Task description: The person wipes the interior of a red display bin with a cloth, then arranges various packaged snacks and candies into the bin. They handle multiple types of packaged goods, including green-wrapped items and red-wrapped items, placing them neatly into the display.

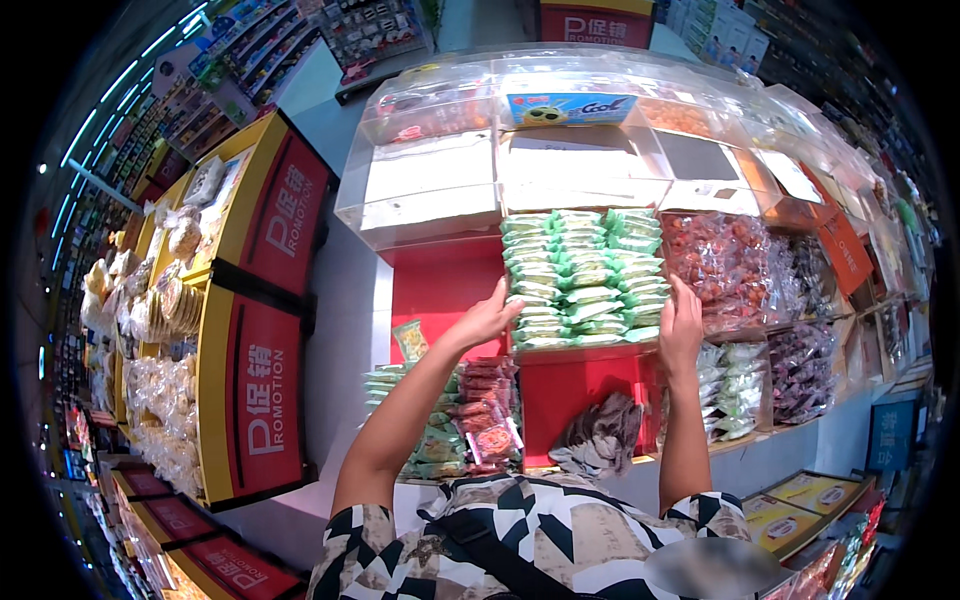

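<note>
Green-and-white snack packets stand in three tight rows in a middle compartment. My left hand rests against the left edge of the packets, fingers stretched out and thumb apart. On the other side, my right hand lies along their right edge with fingers extended, beside the divider. Neither hand has a packet lifted. Just nearer than the rows, a crumpled grey-brown cloth lies on the red base of a compartment. Red-wrapped packets are stacked by my left forearm, and one loose green packet lies behind it.
Clear plastic bins with white boards line the far side. Red-wrapped sweets, purple packets and green-white packets fill compartments at right. A yellow-and-red display stand holding bagged goods stands to the left.
</note>
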{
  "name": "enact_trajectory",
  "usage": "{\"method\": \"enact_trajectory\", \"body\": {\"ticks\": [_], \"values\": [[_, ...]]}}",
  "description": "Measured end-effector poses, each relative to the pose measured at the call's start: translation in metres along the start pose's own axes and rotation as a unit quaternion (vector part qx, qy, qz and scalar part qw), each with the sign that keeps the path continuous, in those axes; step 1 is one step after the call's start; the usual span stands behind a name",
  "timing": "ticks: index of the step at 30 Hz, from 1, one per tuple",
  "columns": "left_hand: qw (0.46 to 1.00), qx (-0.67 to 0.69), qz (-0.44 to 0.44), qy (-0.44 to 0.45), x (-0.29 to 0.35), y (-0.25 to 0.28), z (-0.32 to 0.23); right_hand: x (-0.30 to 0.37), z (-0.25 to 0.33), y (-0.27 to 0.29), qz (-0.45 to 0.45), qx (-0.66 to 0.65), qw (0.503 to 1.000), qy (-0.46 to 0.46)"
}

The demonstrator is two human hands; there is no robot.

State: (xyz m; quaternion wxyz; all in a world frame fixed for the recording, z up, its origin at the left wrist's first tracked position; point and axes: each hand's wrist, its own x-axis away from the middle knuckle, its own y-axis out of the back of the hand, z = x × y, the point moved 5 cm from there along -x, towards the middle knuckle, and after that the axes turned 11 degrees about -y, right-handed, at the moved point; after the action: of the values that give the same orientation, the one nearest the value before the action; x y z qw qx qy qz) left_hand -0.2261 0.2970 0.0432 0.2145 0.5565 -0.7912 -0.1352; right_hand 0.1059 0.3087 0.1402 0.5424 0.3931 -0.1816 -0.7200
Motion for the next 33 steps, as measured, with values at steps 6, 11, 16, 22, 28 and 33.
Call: {"method": "enact_trajectory", "body": {"ticks": [6, 11, 16, 22, 28, 33], "values": [[0.999, -0.042, -0.012, 0.001, -0.012, -0.014, -0.009, 0.114, -0.031, 0.008, 0.049, -0.231, 0.965, -0.117], [0.996, 0.034, -0.030, -0.081, -0.006, 0.013, 0.021, 0.205, -0.096, -0.061, 0.291, 0.165, 0.932, -0.140], [0.969, -0.170, -0.138, 0.116, 0.037, 0.094, 0.084, 0.264, -0.144, -0.109, 0.404, 0.271, 0.857, -0.171], [0.891, -0.434, 0.110, 0.076, 0.033, 0.062, 0.127, 0.267, -0.153, -0.127, 0.419, 0.304, 0.833, -0.195], [0.764, -0.609, 0.207, 0.053, 0.029, 0.061, 0.142, 0.266, -0.152, -0.127, 0.405, 0.330, 0.831, -0.189], [0.862, -0.472, 0.162, 0.093, 0.038, 0.084, 0.127, 0.285, -0.186, -0.140, 0.408, 0.337, 0.822, -0.209]]}}
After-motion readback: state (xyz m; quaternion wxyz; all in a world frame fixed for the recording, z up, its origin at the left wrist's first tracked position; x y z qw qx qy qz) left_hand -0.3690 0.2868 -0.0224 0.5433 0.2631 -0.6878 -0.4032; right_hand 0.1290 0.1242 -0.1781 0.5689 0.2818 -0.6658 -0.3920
